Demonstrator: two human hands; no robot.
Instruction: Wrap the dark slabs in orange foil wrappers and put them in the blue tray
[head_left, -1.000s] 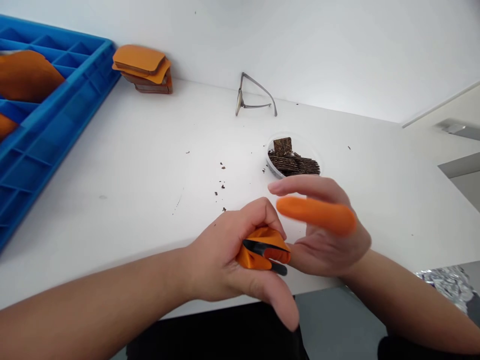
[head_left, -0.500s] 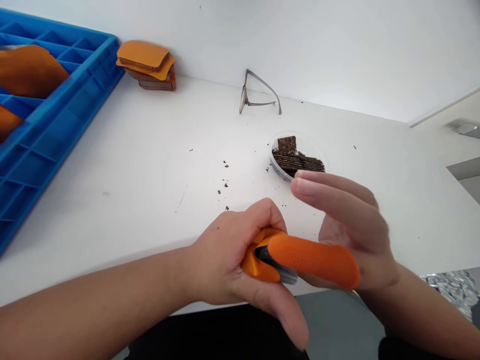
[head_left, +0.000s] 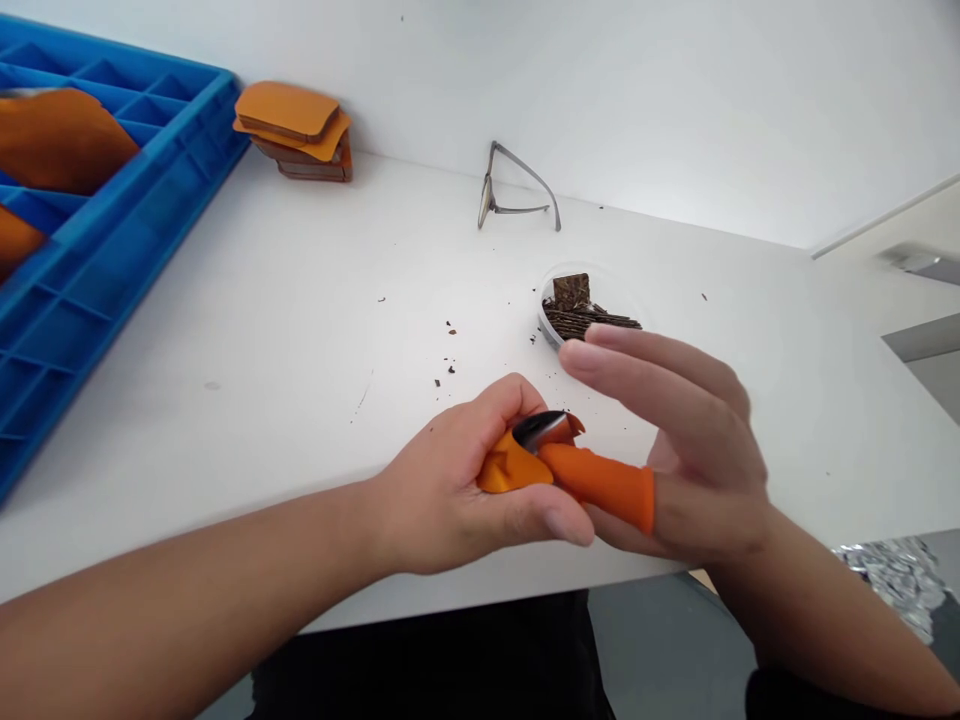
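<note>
My left hand [head_left: 457,490] is wrapped round a small orange pouch [head_left: 514,465], whose mouth gapes and shows a dark, silvery lining. An orange finger cot [head_left: 604,485] covers the thumb of my right hand [head_left: 697,470], and its tip rests against the pouch's open edge. The other visible fingers of that hand are stretched out and hold nothing. Just beyond them stands a clear round tub [head_left: 550,328] of thin dark-brown pressed squares [head_left: 589,322], partly hidden by my fingertips. One square [head_left: 571,290] stands upright at the back.
At left, a blue plastic crate [head_left: 150,230] holds filled-looking orange pouches [head_left: 64,140]. A stack of flat orange pouches [head_left: 292,130] stands by the wall. Folded-out glasses [head_left: 517,190] lie at the back of the white table [head_left: 300,330]. Dark crumbs [head_left: 450,330] are scattered mid-table. Crumpled foil [head_left: 896,580] shows at lower right.
My left hand has lifted slightly away from me with the pouch. The cot-covered thumb has swung in from across the front to the pouch's mouth, which now shows wider.
</note>
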